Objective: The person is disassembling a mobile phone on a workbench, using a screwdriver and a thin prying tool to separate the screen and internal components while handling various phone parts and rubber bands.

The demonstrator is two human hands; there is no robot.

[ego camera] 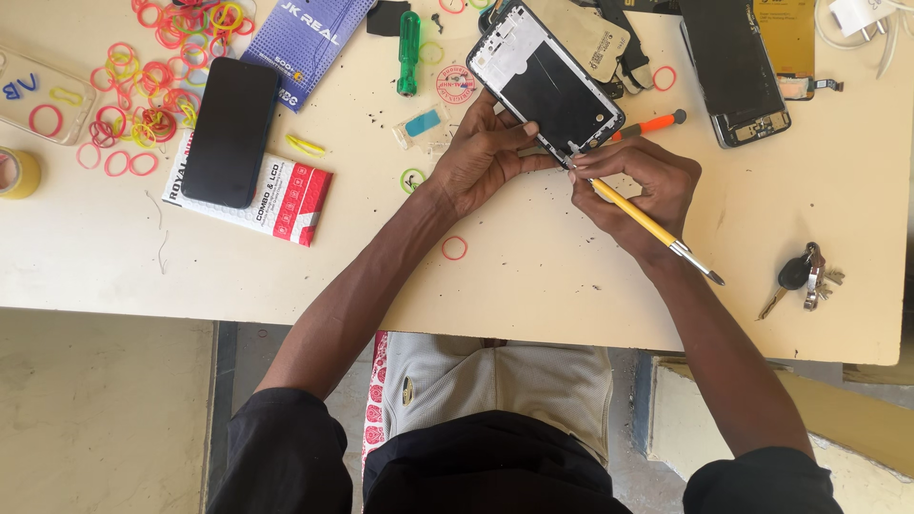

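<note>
The left hand (481,157) grips a phone frame (545,84) on the table (533,257). The right hand (636,190) pinches a yellow tool (652,228) at its corner. Rubber bands (152,86), keys (804,276) and a dark phone (231,131) lie around.

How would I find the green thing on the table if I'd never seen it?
Start at the cream table and go to its far edge, near the middle. Between the blue packet and the phone frame in the left hand lies a green screwdriver. It is the only see-through green stick; nearby rubber bands are little rings.

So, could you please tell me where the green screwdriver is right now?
In the head view, the green screwdriver lies on the table near its far edge, left of the phone frame that the left hand holds, beside a blue packet.
</note>
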